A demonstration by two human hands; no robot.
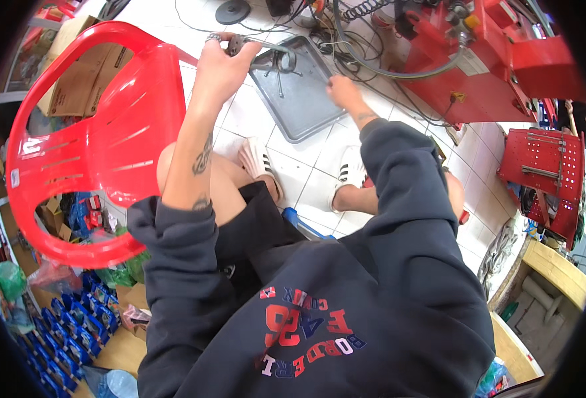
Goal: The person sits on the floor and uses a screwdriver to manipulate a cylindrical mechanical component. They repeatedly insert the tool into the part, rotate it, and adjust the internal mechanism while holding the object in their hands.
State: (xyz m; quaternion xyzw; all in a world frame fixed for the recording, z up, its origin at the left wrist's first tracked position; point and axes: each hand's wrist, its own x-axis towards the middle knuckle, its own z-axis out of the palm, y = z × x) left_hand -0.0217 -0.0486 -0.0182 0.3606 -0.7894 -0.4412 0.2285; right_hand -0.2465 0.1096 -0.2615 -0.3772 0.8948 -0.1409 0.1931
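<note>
My left hand (224,71) is closed around a dark metal clamp-like tool (283,61), which has a curved, C-shaped end and thin rods. The tool is over the far left part of a shallow grey tray (298,126) on the floor. Part of the tool near my palm is hidden by the fingers. Beside the tray's right edge is my right hand (346,94), its fingers curled. Whether anything is inside that hand, or whether it touches the rim, does not show.
A red plastic chair (130,126) stands at my left, with a cardboard box (90,79) behind it. Red machinery (465,66) with hoses and cables fills the far right. A round black disc (232,11) lies beyond the tray. A perforated red metal stand (543,166) is farther right.
</note>
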